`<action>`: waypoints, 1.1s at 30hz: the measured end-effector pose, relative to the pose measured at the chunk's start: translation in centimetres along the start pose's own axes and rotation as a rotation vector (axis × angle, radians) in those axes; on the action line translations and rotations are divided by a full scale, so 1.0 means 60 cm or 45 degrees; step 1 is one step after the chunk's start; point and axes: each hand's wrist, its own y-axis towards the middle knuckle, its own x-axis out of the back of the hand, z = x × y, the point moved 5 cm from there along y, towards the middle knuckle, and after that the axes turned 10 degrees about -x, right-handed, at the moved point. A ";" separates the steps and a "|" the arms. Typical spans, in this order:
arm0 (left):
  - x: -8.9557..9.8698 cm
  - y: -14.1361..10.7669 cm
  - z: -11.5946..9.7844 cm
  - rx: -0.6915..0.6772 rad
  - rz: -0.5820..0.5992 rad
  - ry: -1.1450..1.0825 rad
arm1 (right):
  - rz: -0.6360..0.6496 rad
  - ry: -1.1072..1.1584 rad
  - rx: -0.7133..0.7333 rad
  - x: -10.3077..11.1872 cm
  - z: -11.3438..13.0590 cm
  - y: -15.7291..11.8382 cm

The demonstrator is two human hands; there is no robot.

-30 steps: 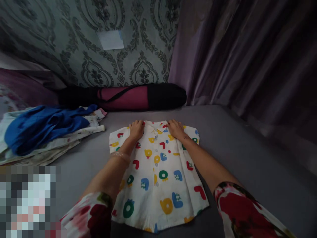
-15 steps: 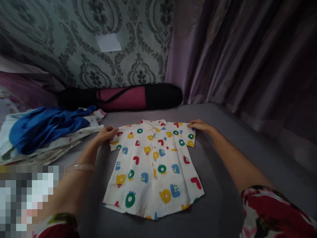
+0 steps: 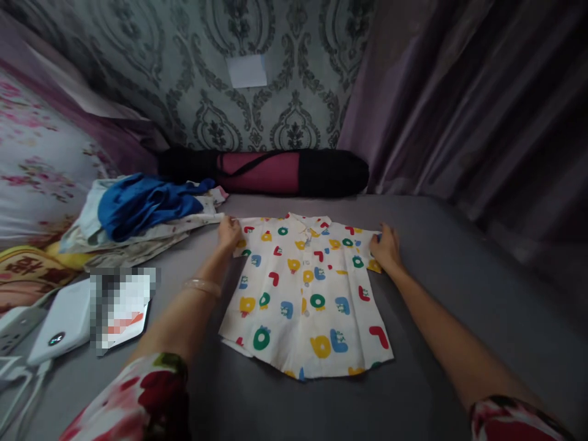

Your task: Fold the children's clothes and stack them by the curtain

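A white short-sleeved shirt [image 3: 294,300] lies spread front up, its collar pointing away from me. Letter-like shapes in red, yellow, green and blue cover it, and buttons run down the middle. At the left sleeve, my left hand [image 3: 229,233] has its fingers closed on the outer edge; a pale bangle circles that wrist. My right hand [image 3: 386,248] pinches the edge of the right sleeve, one finger raised. Part of each sleeve is hidden under the fingers.
A blue garment [image 3: 142,205] tops a clothes pile at left. Nearer lie a white power bank [image 3: 64,321] with cables and a blurred-out phone-like object [image 3: 124,312]. A black and maroon long bag [image 3: 261,171] rests along the wall. Purple curtains [image 3: 427,104] hang at right.
The view has turned left, bringing the power bank and cables into sight. My right hand has slid from the shoulder end down the sleeve edge. The shirt stays spread flat.
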 end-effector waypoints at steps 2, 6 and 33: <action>-0.007 -0.008 -0.007 -0.035 -0.053 0.119 | -0.007 -0.210 0.169 -0.003 0.018 -0.017; -0.023 -0.019 -0.009 -0.171 0.113 0.517 | 0.092 -0.551 0.170 -0.002 0.018 -0.023; -0.160 -0.105 -0.119 -0.877 0.585 0.525 | 0.521 -0.450 0.583 -0.115 0.119 -0.097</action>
